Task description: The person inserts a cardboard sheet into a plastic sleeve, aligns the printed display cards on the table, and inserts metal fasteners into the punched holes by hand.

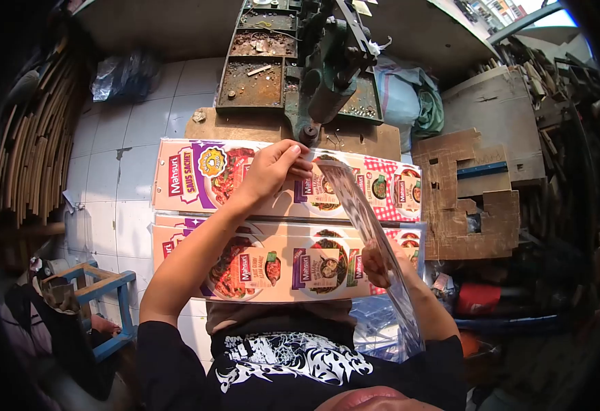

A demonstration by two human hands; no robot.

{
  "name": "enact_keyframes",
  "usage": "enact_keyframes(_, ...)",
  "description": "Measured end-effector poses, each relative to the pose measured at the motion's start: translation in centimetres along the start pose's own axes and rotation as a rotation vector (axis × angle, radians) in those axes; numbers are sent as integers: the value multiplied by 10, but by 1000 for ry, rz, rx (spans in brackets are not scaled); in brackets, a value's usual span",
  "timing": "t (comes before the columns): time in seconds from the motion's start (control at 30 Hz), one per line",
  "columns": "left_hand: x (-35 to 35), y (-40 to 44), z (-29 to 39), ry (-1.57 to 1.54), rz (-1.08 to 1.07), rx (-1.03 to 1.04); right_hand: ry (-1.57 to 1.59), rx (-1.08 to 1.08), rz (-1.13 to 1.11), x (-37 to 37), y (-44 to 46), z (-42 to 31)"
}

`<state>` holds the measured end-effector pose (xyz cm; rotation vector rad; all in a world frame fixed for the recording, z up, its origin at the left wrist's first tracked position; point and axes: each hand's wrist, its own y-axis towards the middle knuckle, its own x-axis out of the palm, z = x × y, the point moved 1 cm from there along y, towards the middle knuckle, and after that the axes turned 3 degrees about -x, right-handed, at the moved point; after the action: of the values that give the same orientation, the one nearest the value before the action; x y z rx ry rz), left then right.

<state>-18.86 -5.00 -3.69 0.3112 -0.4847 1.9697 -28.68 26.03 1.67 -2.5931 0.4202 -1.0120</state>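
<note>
Gripping glossy clear strip (359, 205): right fingers (376, 269) curled shut; left fingers (301, 164) half-bent, hold unclear, above printed card (286, 207).

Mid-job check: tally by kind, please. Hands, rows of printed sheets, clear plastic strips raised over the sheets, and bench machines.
Hands: 2 (left hand, right hand)
Rows of printed sheets: 2 (upper row, lower row; sheets per row unclear)
Clear plastic strip: 1
Bench machine: 1
Total: 6
</note>
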Motion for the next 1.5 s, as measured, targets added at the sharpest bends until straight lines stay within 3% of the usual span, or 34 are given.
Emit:
enact_keyframes(0.07, 2, -4, 8, 422, 15, 106, 256, 219, -155, 13, -1, 17)
enact_keyframes(0.13, -4, 10, -6, 414, -7, 221, 512, 287, -307, 25, -3, 30)
enact_keyframes(0.27, -4, 7, 5, 384, -67, 152, 718, 346, -421, 45, 0, 33)
enact_keyframes(0.4, 8, -28, 53, 5, -212, -174, 797, 378, -476, 61, 5, 31)
enact_keyframes(0.47, 6, -40, 70, -22, -310, -128, 833, 401, -496, 67, 11, 36)
enact_keyframes(0.6, 6, -61, 100, 215, -375, -42, 891, 428, -579, 67, 25, 65)
enact_keyframes(0.67, 23, -85, 112, 383, -326, 42, 892, 513, -743, 68, 40, 82)
enact_keyframes(0.7, 32, -100, 119, 305, -288, -49, 1027, 543, -787, 74, 45, 91)
enact_keyframes(0.73, 32, -107, 113, 321, -245, 54, 1036, 550, -789, 77, 41, 94)
enact_keyframes(0.8, 21, -130, 113, 322, -180, 74, 642, 517, -419, 82, 36, 95)
enact_keyframes(0.83, 13, -146, 112, 330, -109, 83, 522, 466, -567, 82, 40, 84)
enact_keyframes(0.87, 6, -165, 118, 285, -47, 34, 549, 469, -562, 80, 33, 75)
enact_keyframes(0.9, -7, -182, 117, 344, 44, 77, 61, 534, -374, 71, 23, 68)
enact_keyframes(0.93, -19, -198, 113, 329, 143, 114, -157, 546, -358, 55, 14, 50)
enact_keyframes(0.97, -39, -216, 107, 335, 232, 125, -370, 569, -348, 39, 5, 32)
enact_keyframes(1.0, -52, -232, 105, 349, 335, 148, -313, 550, -521, 17, -1, 6)
enact_keyframes(1.07, -76, -256, 94, 277, 483, 146, -892, 335, -589, 3, -17, -51)
enact_keyframes(1.2, -105, -272, 63, 172, 590, 112, -1498, 54, -209, 15, -40, -89)
enact_keyframes(1.27, -110, -264, 56, 156, 612, 112, -1469, 15, 24, 13, -37, -92)
enact_keyframes(1.33, -101, -250, 51, 299, 721, 80, -1395, -85, 121, 1, -31, -89)
enact_keyframes(1.4, -93, -241, 50, 848, 900, 35, -1449, -100, 151, -9, -22, -85)
enact_keyframes(1.47, -85, -239, 54, 1363, 842, 103, -1643, -451, 298, -9, -19, -75)
enact_keyframes(1.5, -86, -242, 53, 1363, 835, 93, -1603, -380, 359, -19, -24, -71)
